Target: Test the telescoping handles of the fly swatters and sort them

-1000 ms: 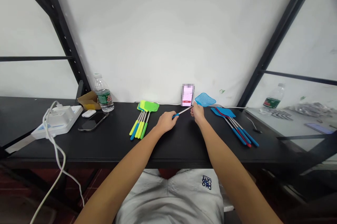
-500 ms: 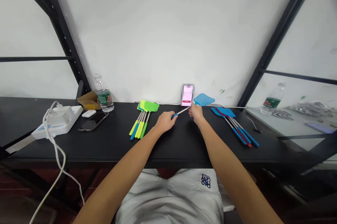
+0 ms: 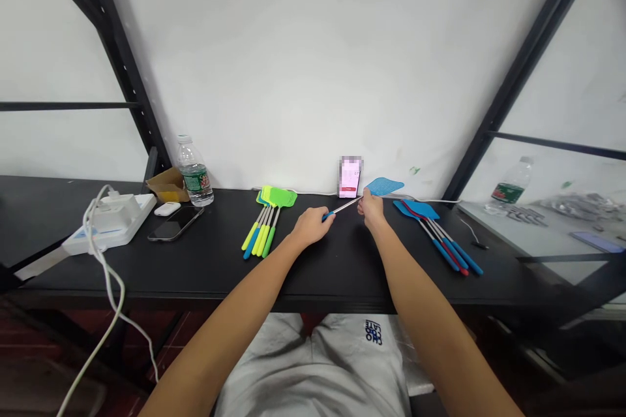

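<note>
A blue fly swatter (image 3: pixel 385 186) with a metal shaft is held level above the black table by both hands. Around its blue handle, my left hand (image 3: pixel 313 226) is closed. My right hand (image 3: pixel 370 207) pinches the shaft close to the swatter's head. Left of my hands lies a fanned group of green, yellow and blue fly swatters (image 3: pixel 267 224), heads away from me. To the right, several blue fly swatters and a red one (image 3: pixel 435 234) lie together, handles toward me.
A lit phone (image 3: pixel 349 177) leans on the wall behind my hands. At left are a water bottle (image 3: pixel 195 172), an open cardboard box (image 3: pixel 169 185), a white case (image 3: pixel 167 209), a dark phone (image 3: pixel 176 224) and a power strip (image 3: pixel 110 224) with white cables. A metal rack post (image 3: pixel 513 77) stands at right.
Both hands have shifted slightly right with the blue fly swatter. More of its metal shaft shows between them now. The swatter groups lie as before; the view has moved a little.
</note>
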